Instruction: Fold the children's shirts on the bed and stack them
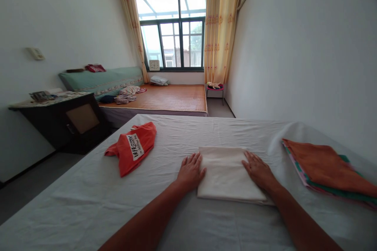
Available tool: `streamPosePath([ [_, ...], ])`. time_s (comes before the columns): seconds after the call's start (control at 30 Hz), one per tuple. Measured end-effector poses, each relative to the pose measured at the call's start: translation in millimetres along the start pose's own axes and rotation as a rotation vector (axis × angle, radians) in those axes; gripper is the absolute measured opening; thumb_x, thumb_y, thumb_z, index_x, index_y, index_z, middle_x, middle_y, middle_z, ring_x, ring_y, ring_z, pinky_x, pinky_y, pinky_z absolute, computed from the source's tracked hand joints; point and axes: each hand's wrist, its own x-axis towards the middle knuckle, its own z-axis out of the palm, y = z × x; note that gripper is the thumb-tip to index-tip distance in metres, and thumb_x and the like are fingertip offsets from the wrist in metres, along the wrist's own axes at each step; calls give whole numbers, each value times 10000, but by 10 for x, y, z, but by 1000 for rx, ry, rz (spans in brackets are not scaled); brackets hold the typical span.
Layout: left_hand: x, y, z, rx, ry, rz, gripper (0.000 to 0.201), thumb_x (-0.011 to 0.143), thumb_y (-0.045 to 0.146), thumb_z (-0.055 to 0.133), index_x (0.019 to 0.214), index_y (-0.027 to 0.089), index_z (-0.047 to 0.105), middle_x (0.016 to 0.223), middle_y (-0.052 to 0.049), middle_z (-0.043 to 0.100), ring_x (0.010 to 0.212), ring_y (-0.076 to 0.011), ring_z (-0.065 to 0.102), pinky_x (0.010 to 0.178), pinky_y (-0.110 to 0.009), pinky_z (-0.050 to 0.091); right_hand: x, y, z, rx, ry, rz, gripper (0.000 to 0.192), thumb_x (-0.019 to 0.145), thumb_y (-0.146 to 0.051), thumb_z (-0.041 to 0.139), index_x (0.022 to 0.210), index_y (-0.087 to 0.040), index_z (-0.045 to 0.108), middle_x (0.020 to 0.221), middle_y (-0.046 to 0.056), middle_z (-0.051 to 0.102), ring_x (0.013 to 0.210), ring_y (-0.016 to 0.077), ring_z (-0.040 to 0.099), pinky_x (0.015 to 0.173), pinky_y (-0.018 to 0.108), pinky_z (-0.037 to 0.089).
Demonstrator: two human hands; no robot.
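Observation:
A cream-white cloth, folded into a rough rectangle, lies flat in front of me on a white sheet. My left hand rests at its left edge, palm down with the fingers stretched out. On the opposite side, my right hand lies flat over the cloth's right edge, fingers extended. Neither hand grips the fabric. To the left, a crumpled orange-red T-shirt with a white printed patch is spread out. Off to the right sits a stack of folded cloths, orange on top with green and pink layers below.
Beyond the white-covered surface stands a bed with a brown mat and several clothes. A dark cabinet is at the left. A small stool stands near the curtain, and a white wall runs along the right.

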Motion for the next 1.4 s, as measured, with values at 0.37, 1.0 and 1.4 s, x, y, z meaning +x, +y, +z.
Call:
streamPosePath([
  [0.37,2,-3,-46,-7,-2,19,581,943,453,347,1467,205,367,1552,-88,308,1437,-270,247,1168,-500,178,-4,47,-150,259,80,31,648,831,-449,495,1401,-150,417,1273,171,606,1168,319,570,961,461,459],
  [1.0,9,-59,-5,5,19,41,572,944,453,354,1455,199,384,1549,-76,321,1433,-262,255,1171,-486,175,33,63,-278,920,-59,336,877,678,-499,681,1407,-96,403,1352,226,538,1158,317,597,913,405,517],
  [1.4,6,-39,-29,24,5,39,570,952,458,329,1455,194,385,1553,-67,313,1435,-245,253,1176,-468,178,-15,-143,-389,1190,-97,457,940,628,-436,775,1428,-157,369,1371,203,534,1150,312,608,926,412,519],
])
